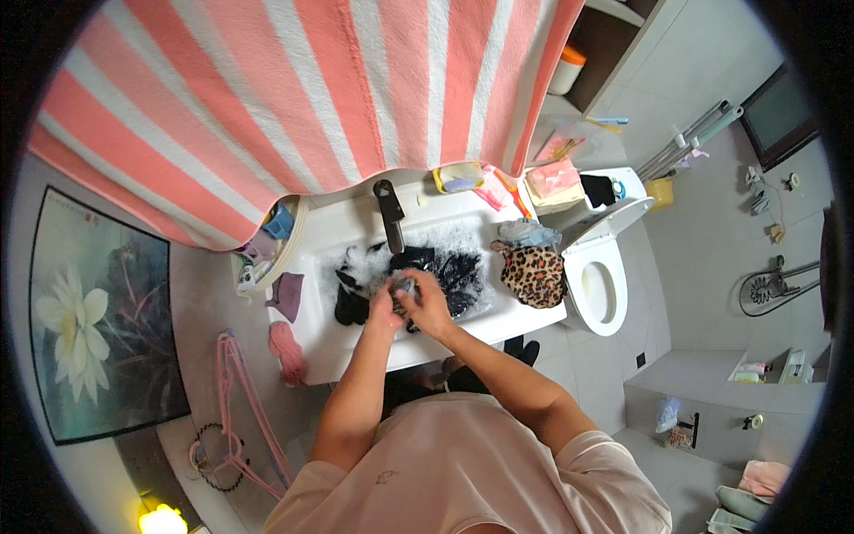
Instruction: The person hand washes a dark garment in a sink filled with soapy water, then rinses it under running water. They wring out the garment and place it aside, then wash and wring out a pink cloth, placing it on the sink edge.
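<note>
Above the white washbasin (347, 350), my left hand (383, 308) and my right hand (429, 304) are close together. Between them they grip a dark, soapy piece of cloth (405, 288); the fingers hide part of it. Wet black fabric (460, 274) lies in the foamy water, spread around both hands. White suds (360, 267) cover much of the basin. Just beyond my hands stands a dark faucet (388, 207), its spout pointing down over the black fabric.
A striped towel (320, 87) hangs low across the far side. On the right rim rests a leopard-print cloth (534, 275) beside a light blue cloth (529, 233). A mauve cloth (287, 297) and a pink cloth (287, 354) lie on the left. The toilet (624, 287) stands right, seat lid raised.
</note>
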The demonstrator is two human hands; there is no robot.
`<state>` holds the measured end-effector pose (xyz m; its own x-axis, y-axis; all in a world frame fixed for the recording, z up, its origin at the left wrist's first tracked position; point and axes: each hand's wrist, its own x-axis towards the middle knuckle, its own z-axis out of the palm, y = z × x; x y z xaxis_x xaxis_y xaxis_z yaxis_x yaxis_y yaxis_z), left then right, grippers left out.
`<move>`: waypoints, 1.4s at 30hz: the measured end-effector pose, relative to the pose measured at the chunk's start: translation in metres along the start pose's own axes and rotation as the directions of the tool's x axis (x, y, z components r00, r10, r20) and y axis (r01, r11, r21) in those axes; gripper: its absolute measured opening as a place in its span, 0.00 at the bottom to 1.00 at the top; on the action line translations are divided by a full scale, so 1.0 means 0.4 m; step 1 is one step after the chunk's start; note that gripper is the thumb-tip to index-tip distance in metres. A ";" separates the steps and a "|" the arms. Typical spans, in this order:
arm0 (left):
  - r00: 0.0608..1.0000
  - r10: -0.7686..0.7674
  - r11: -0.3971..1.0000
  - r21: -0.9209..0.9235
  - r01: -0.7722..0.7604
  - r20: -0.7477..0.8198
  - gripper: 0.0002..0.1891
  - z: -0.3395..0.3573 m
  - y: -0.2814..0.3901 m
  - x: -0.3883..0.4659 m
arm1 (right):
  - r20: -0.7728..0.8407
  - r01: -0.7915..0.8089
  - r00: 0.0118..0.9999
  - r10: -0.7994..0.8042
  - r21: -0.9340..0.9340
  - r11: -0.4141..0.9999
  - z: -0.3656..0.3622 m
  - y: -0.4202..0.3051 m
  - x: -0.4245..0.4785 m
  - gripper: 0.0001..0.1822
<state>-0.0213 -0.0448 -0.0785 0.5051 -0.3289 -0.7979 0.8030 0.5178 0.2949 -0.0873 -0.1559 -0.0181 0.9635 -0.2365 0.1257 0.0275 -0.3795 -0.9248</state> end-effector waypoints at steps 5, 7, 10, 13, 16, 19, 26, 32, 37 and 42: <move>0.988 -0.115 0.988 0.119 0.103 0.102 0.14 0.031 -0.001 -0.014 | 0.121 -0.266 0.961 0.248 0.158 0.951 -0.030 0.081 0.000 0.39; 0.972 -0.140 0.945 0.319 0.074 0.189 0.14 -0.006 0.032 -0.003 | 0.193 -0.132 0.977 0.096 0.187 0.973 -0.045 0.069 0.021 0.23; 0.939 -0.211 0.854 0.519 0.040 0.273 0.14 -0.027 0.068 -0.026 | 0.156 -0.196 0.971 0.180 0.090 0.977 -0.084 0.014 0.028 0.10; 0.911 -0.173 0.818 0.570 -0.079 0.374 0.20 -0.004 0.081 -0.083 | 0.145 -0.293 0.953 0.265 0.229 0.928 -0.097 0.019 0.027 0.07; 0.875 -0.110 0.777 0.589 -0.220 0.472 0.26 0.042 0.053 -0.172 | 0.156 -0.365 0.931 0.330 0.433 0.825 -0.102 -0.026 0.010 0.06; 0.798 -0.168 0.633 0.684 -0.363 0.579 0.25 0.073 0.049 -0.226 | 0.204 -0.292 0.952 0.229 0.375 0.880 -0.106 -0.058 0.008 0.06; 0.929 -0.195 0.511 0.841 -0.177 0.314 0.10 0.092 0.094 -0.213 | 0.269 0.607 0.794 -0.546 -0.412 0.680 -0.231 -0.147 -0.008 0.28; 0.942 -0.108 0.140 0.943 -0.302 0.317 0.13 0.188 0.035 -0.264 | 0.394 0.536 0.844 -0.364 -0.625 0.567 -0.229 -0.083 -0.024 0.24; 0.848 0.137 -0.652 0.691 -0.313 0.513 0.19 0.177 0.000 -0.230 | 0.478 0.388 0.878 0.039 -0.755 0.529 -0.208 -0.102 0.023 0.17; 0.724 0.199 -0.837 0.499 -0.225 0.660 0.15 0.198 -0.054 -0.209 | 0.477 0.110 0.812 0.335 -0.690 0.716 -0.245 -0.055 0.038 0.21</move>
<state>-0.0557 -0.0911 0.0234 0.7345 -0.6565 -0.1717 -0.6278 -0.7535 0.1950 -0.0993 -0.2387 0.0394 0.9189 0.1076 -0.3794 -0.0582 -0.9145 -0.4003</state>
